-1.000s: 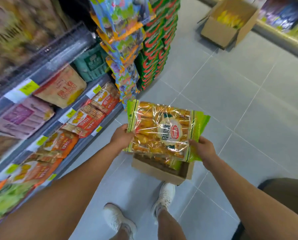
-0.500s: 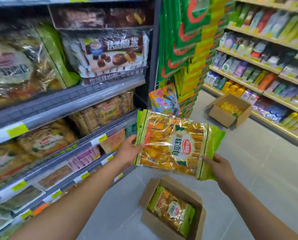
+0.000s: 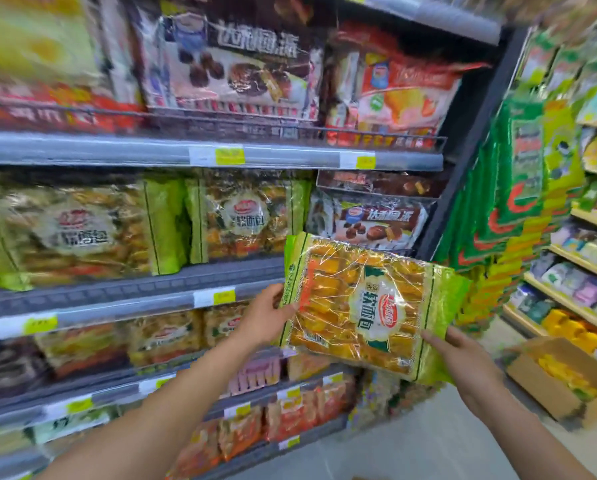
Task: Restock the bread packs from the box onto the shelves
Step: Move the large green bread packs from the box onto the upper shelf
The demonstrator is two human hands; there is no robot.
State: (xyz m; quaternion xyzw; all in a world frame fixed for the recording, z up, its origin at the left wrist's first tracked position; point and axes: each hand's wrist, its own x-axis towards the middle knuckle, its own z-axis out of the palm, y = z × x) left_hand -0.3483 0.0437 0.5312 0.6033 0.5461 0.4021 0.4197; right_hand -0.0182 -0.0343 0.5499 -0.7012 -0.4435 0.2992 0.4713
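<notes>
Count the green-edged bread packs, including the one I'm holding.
3: the held pack between left hand and right hand; a left pack and a right pack side by side on the shelf behind. Others may be hidden.

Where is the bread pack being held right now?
In the head view, the bread pack sits right of centre, held between the left hand and right hand, in front of the shelves.
</notes>
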